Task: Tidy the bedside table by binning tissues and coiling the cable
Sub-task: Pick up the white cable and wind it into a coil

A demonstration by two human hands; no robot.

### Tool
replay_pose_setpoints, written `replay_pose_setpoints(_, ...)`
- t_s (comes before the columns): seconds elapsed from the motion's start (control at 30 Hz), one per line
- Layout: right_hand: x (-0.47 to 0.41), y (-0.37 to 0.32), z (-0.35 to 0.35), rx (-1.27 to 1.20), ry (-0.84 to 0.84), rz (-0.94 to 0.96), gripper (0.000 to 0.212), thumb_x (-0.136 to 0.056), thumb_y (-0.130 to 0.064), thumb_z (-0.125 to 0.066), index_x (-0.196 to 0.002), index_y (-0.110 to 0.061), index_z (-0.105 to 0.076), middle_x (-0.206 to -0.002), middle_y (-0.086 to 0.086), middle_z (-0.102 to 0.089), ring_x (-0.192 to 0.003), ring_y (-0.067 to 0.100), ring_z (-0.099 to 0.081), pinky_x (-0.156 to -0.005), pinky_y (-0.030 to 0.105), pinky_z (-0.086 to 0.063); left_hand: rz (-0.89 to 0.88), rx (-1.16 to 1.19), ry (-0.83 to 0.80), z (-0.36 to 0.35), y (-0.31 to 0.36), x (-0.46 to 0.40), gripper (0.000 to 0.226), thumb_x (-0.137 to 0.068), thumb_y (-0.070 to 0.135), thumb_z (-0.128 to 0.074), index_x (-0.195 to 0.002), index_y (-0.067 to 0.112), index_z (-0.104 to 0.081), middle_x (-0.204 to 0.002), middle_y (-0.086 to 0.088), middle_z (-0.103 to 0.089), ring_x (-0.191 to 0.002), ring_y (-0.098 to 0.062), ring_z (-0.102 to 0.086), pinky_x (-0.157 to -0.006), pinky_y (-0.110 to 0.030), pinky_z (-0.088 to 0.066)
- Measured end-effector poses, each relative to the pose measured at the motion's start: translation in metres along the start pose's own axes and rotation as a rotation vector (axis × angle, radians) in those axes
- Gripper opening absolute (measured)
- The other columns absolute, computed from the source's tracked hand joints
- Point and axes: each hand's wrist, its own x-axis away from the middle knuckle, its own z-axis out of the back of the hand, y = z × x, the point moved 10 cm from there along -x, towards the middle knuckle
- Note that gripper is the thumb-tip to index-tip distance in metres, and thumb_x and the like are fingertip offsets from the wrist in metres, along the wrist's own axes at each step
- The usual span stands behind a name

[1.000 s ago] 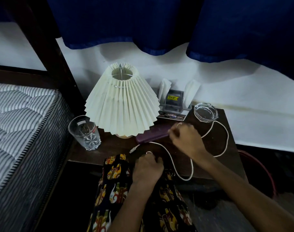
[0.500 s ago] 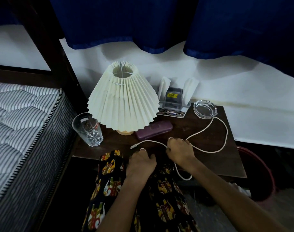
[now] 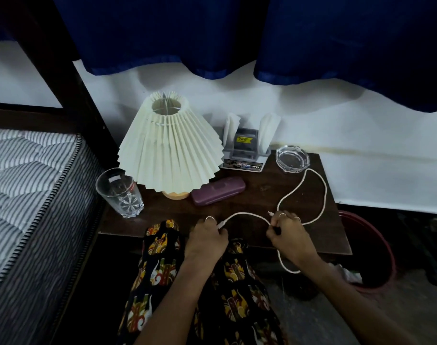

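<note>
Much of the scene is dark. The floor below the worktop (image 3: pixel 312 235) is hard to read, and the red bin (image 3: pixel 376 247) to its right is only partly seen, its front rim hidden by the right forearm and its contents too dim to make out. The lamp (image 3: pixel 168 148) has most of its base covered by the pleated shade. The bed (image 3: pixel 30 185) is cut off at the left edge, and the curtain (image 3: pixel 237 33) runs off the top.

The white cable (image 3: pixel 321 195) lies on the right half of the worktop. The left hand (image 3: pixel 207 236) pinches one plug end of it at the front edge, fingers closed on the cable. From there the cable arches up and to the right into the right hand (image 3: pixel 288 234), whose fingers are also closed on it; a second plug tip shows just above that grip. Past the right hand the cable makes a large loop toward the glass ashtray (image 3: pixel 292 159) and back, and another loop hangs below the worktop's front edge, under the right wrist.

Two white tissues (image 3: pixel 268 128) stand in a holder (image 3: pixel 246 150) at the back. A purple case (image 3: pixel 218 191) lies beside the lamp, well apart from the hands, and a drinking glass (image 3: pixel 119 194) stands at the left corner. Patterned fabric (image 3: pixel 162 257) covers the person's lap.
</note>
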Motion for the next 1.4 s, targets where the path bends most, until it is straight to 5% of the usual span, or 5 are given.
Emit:
replay_pose_setpoints(0.3,0.064,-0.016,0.053,-0.212,0.083,0.053,0.013,-0.071,-0.005,-0.067,-0.069,-0.015,-0.059,-0.056,-0.010,-0.054,-0.057,0.000,-0.056,-0.053,0.004,-0.035,-0.419,-0.002,-0.061,-0.017,0.059,0.033,0.064,-0.091,0.033,-0.057,-0.148,0.025,-0.028,-0.153,0.004,-0.032,-0.141,-0.017,-0.031,-0.114,-0.041,-0.031)
replay_pose_setpoints(0.5,0.136,-0.009,0.100,-0.340,0.160,-0.006,0.024,-0.074,-0.005,-0.070,-0.065,-0.023,-0.057,-0.062,0.000,-0.065,-0.068,0.013,-0.061,-0.059,0.015,-0.043,-0.565,0.096,-0.114,-0.002,0.077,0.088,0.015,-0.095,0.028,-0.054,-0.100,0.023,-0.068,-0.094,0.007,-0.070,-0.088,-0.007,-0.063,-0.084,-0.028,-0.050)
replay_pose_setpoints(0.83,0.214,-0.017,0.139,-0.453,0.105,0.054,0.009,-0.085,-0.005,-0.064,-0.079,-0.010,-0.059,-0.057,0.004,-0.065,-0.047,0.000,-0.059,-0.057,0.019,-0.049,-0.513,0.603,-0.380,0.034,0.105,0.194,0.027,-0.097,0.027,-0.050,-0.084,0.008,-0.065,-0.054,0.003,-0.059,-0.047,-0.009,-0.058,-0.058,-0.026,-0.049)
replay_pose_setpoints(1.3,0.237,-0.110,0.146,-1.022,-0.142,0.121,0.019,-0.099,-0.015,-0.041,-0.088,-0.007,-0.055,-0.073,0.013,-0.067,-0.074,0.024,-0.067,-0.079,0.033,-0.054,-0.573,1.384,-0.648,0.100,0.155,0.270,0.033,-0.089,0.003,-0.048,-0.120,0.001,-0.060,-0.119,-0.015,-0.068,-0.103,-0.018,-0.069,-0.078,-0.022,-0.056)
replay_pose_setpoints(1.4,0.243,-0.124,0.141,-1.092,-0.172,0.146,0.026,-0.101,-0.023,-0.037,-0.086,-0.007,-0.052,-0.065,0.013,-0.064,-0.064,0.025,-0.065,-0.066,0.029,-0.053,-0.575,1.623,-0.574,0.123,0.158,0.268,0.033,-0.083,0.000,-0.051,-0.114,0.002,-0.062,-0.116,-0.012,-0.070,-0.101,-0.018,-0.070,-0.080,-0.021,-0.055)
